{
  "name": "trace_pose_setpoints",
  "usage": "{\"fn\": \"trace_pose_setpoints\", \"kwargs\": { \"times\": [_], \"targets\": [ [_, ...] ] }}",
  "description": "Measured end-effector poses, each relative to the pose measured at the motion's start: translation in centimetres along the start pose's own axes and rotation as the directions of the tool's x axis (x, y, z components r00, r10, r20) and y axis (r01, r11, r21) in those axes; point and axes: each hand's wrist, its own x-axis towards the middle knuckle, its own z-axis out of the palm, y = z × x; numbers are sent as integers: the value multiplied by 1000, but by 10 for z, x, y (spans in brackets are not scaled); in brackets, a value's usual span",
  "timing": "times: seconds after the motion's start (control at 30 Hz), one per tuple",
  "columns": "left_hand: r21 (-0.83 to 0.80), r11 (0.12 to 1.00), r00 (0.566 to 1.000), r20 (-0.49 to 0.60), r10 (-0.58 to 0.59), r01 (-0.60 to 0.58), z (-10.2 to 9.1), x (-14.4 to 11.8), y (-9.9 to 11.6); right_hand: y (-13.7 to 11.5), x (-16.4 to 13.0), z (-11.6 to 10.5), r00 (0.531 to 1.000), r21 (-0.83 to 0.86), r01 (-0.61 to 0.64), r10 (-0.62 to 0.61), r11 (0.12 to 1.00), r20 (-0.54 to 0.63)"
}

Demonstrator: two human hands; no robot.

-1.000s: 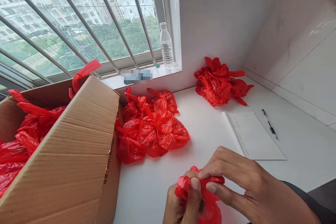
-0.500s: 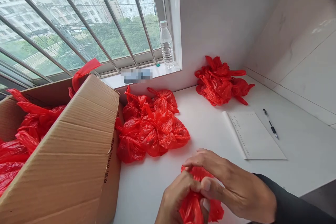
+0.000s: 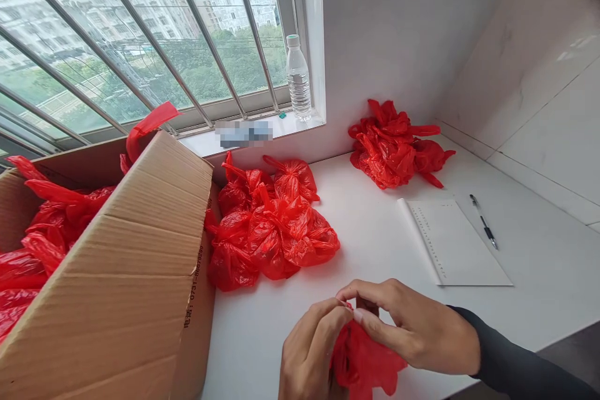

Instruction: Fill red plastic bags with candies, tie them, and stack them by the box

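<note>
A thin red plastic bag (image 3: 368,359) hangs from my fingers near the front of the white table. My left hand (image 3: 312,347) pinches its upper edge, with the back of the hand towards me. From the right, my right hand (image 3: 405,322) grips the same edge between thumb and forefinger, and the fingertips of both hands almost meet. Part of the bag lies hidden behind my left hand. Beyond my hands sits a cluster of knotted, filled red bags (image 3: 276,225). Further back on the right is a heap of crumpled red bags (image 3: 391,144).
An open cardboard box (image 3: 122,262) holding red bags (image 3: 60,212) stands at the left. To the right lie a notepad (image 3: 462,244) and a pen (image 3: 482,220). A water bottle (image 3: 299,81) and a blurred-out item (image 3: 244,134) rest on the sill (image 3: 288,128) of the barred window.
Both hands have shifted their hold on the red bag: the fingers now pinch its upper edge, and more of the bag spreads out below them. The other things have stayed in place.
</note>
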Motion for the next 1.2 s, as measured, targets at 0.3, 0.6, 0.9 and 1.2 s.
{"fn": "trace_pose_setpoints", "kwargs": {
  "times": [0.3,0.6,0.9,1.2],
  "targets": [
    [-37,998,998,-19,-54,53,-8,-1,3,1,-1,1,989,82,61,-49,995,-141],
    [-77,987,988,-40,-147,144,-8,-6,0,-1,-7,-1,994,128,0,14,992,-106],
    [-90,778,782,5,-624,622,-40,4,4,19,-15,-27,919,150,-85,136,985,-370],
    [-524,583,695,25,-718,621,-29,-2,14,14,-24,-20,934,40,9,5,999,-357]
  ]
}}
